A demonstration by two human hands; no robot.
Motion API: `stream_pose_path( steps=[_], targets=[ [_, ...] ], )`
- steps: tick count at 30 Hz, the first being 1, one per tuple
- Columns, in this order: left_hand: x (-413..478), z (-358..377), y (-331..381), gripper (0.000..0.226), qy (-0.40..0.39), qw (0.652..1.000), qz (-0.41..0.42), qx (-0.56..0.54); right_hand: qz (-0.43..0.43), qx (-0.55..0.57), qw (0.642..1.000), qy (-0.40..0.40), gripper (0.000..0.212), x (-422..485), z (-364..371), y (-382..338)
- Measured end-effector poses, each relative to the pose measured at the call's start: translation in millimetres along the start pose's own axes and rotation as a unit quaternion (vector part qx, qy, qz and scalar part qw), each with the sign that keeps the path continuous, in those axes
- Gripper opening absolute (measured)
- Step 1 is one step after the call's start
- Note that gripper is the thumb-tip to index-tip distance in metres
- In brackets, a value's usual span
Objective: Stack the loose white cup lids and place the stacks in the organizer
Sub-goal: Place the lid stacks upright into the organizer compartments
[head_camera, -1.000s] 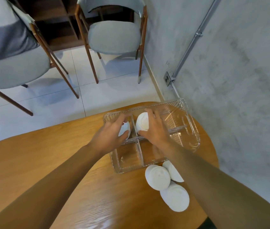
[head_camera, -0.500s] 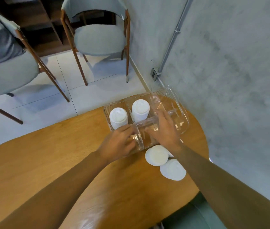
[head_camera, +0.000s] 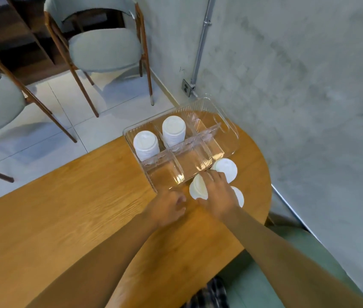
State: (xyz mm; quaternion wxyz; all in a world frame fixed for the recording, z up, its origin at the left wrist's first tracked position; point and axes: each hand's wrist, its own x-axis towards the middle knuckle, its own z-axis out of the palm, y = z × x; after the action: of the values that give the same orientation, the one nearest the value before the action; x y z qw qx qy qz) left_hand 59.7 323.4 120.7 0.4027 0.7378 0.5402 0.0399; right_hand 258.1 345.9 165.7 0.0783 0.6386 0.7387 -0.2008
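Note:
A clear plastic organizer (head_camera: 231,130) with several compartments sits at the table's far right end. Two stacks of white lids stand in its far-left compartments, one stack (head_camera: 145,143) at the left and another (head_camera: 174,130) beside it. In front of the organizer lie loose white lids. My right hand (head_camera: 218,192) grips a tilted lid (head_camera: 197,187) with its fingers over the top. Another lid (head_camera: 226,168) lies just beyond that hand, and a third (head_camera: 239,195) shows partly from under it. My left hand (head_camera: 168,206) rests loosely curled on the table by the organizer's near corner, holding nothing.
The wooden table (head_camera: 76,218) has a rounded end close to the grey wall (head_camera: 298,85). Two padded chairs (head_camera: 102,50) stand on the tiled floor beyond the table. The organizer's near compartments hold nothing.
Both hands have let go of the stacks and pulled back out of the organizer toward me. My right hand now grips a loose lid in front of it.

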Motion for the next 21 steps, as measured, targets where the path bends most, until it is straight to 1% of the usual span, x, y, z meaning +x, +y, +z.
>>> stream_pose_path(
  steps=[2,4,7,10,12,15,18,21],
  targets=[
    [2,13,-8,0.023,-0.009,1.000,-0.023,-0.011,-0.002,-0.003,1.000,0.018,0.085,0,7,0],
    [3,24,-13,0.025,-0.002,0.999,-0.039,-0.032,-0.012,-0.008,1.000,0.027,0.082,0,12,3],
    [5,39,-16,0.028,0.009,0.997,-0.046,-0.058,-0.014,0.004,0.999,0.034,0.084,0,16,8],
    [10,48,-14,0.045,0.019,0.994,-0.066,-0.084,-0.016,0.016,0.999,0.034,0.088,0,18,9],
    [14,52,-13,0.063,0.030,0.992,-0.082,-0.094,-0.016,0.013,0.999,0.024,0.090,-2,19,8],
    [22,63,-16,0.089,0.021,0.991,-0.079,-0.102,-0.013,0.033,0.999,0.011,0.089,-8,25,3],
    [31,78,-23,0.101,0.032,0.991,-0.077,-0.103,-0.013,0.056,0.998,-0.017,0.093,-10,33,-3],
    [39,88,-24,0.102,0.054,0.988,-0.086,-0.116,-0.002,0.041,0.998,-0.039,0.094,-6,38,-7]
  ],
)
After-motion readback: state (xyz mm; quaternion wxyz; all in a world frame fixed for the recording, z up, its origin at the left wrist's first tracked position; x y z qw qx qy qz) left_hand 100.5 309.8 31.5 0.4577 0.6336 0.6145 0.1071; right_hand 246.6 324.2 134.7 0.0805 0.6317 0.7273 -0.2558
